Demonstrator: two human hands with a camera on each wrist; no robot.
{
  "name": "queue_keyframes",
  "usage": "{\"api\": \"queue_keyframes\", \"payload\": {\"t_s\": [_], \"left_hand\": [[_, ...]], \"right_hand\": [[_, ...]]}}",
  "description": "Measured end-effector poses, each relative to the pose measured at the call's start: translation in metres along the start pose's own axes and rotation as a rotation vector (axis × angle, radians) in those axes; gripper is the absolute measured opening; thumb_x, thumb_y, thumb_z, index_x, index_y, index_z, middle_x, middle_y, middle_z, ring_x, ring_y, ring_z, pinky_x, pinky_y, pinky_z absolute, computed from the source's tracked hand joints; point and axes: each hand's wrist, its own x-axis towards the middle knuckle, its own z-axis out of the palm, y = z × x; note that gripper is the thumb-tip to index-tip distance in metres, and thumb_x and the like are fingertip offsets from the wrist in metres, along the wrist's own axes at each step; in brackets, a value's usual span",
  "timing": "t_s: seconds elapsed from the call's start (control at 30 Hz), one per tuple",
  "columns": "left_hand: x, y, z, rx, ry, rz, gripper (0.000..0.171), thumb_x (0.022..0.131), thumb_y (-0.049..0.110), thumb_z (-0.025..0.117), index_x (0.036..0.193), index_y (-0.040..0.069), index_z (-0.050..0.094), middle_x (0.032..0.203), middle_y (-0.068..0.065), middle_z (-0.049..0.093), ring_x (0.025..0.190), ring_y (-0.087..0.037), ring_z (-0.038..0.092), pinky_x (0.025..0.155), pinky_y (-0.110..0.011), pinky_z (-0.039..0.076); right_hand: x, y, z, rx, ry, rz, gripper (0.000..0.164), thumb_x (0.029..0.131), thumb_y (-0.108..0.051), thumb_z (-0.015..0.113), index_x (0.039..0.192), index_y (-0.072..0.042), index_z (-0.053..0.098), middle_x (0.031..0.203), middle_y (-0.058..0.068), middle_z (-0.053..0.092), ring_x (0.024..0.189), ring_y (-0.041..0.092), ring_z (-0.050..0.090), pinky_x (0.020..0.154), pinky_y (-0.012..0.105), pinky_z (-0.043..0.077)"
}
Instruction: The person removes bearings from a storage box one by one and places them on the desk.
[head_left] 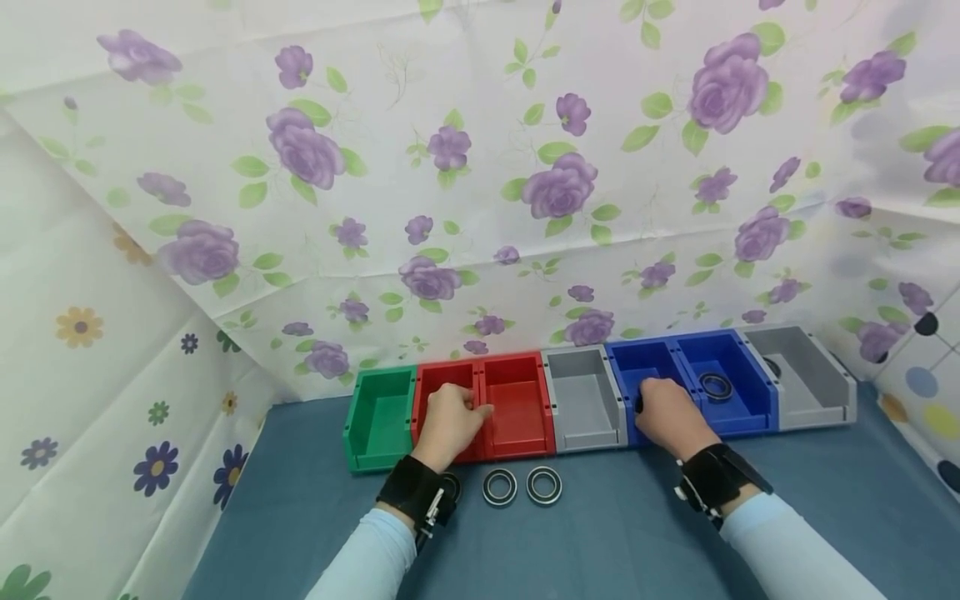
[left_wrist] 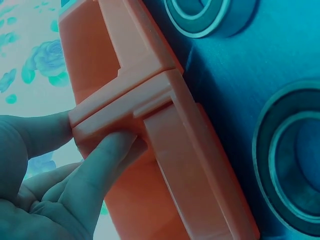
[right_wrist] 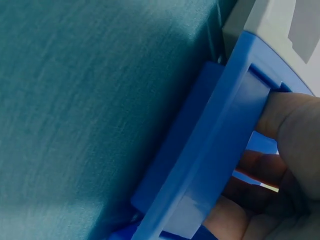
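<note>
My left hand [head_left: 452, 423] is at the two red bins [head_left: 516, 417], thumb and index finger pinching the side walls where they meet. In the left wrist view the thumb [left_wrist: 47, 132] lies on one side of the walls and the index finger [left_wrist: 112, 155] on the other. My right hand [head_left: 670, 414] reaches into the left blue bin [head_left: 643, 357], its fingers curled below the rim. At its fingertips shows the dark edge of a bearing [head_left: 639, 403]; the hand hides most of it. In the right wrist view the fingers [right_wrist: 260, 167] go behind the blue front lip.
Two bearings [head_left: 543, 485] lie before the red bins; another [head_left: 451, 487] is partly behind my left wrist. One bearing [head_left: 716, 386] sits in the right blue bin, another [head_left: 772, 367] in the right grey bin. A green bin [head_left: 381, 417] and a grey bin [head_left: 583, 396] complete the row.
</note>
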Motion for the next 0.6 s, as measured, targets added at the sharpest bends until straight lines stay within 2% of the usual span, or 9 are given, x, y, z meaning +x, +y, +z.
{"api": "queue_keyframes", "payload": {"t_s": [0.17,0.33,0.5,0.6], "left_hand": [[0.0,0.0,0.0,-0.001,0.001,-0.013,0.033,0.081,0.032,0.072,0.099,0.004,0.069,0.057,0.002,0.054,0.05,-0.015,0.052,0.048,-0.027,0.044],[0.0,0.0,0.0,-0.007,0.003,-0.026,0.037,0.08,0.03,0.073,0.104,0.002,0.068,0.065,0.002,0.059,0.056,-0.015,0.054,0.05,-0.027,0.046],[0.001,0.0,0.0,0.0,0.007,-0.03,0.039,0.08,0.029,0.073,0.107,0.003,0.068,0.079,-0.002,0.064,0.062,-0.013,0.055,0.053,-0.024,0.047],[0.002,0.0,0.0,-0.003,0.009,-0.031,0.038,0.079,0.029,0.073,0.106,0.003,0.068,0.079,-0.001,0.064,0.062,-0.013,0.055,0.053,-0.024,0.047]], "right_hand": [[-0.003,-0.001,0.0,0.001,0.02,-0.015,0.009,0.082,-0.008,0.063,0.08,-0.008,0.054,0.07,0.004,0.05,0.059,0.018,0.048,0.05,0.029,0.041],[-0.008,-0.003,-0.004,-0.02,0.07,-0.051,0.01,0.082,-0.013,0.064,0.082,-0.008,0.056,0.07,0.003,0.051,0.06,0.016,0.049,0.05,0.029,0.042],[-0.015,-0.006,-0.008,-0.06,0.158,-0.087,0.024,0.082,-0.017,0.067,0.098,-0.001,0.062,0.083,0.008,0.057,0.073,0.02,0.054,0.06,0.036,0.048],[-0.019,-0.009,-0.01,-0.068,0.214,-0.111,0.036,0.081,-0.018,0.068,0.109,0.004,0.061,0.093,0.015,0.06,0.082,0.024,0.056,0.066,0.04,0.049]]}}
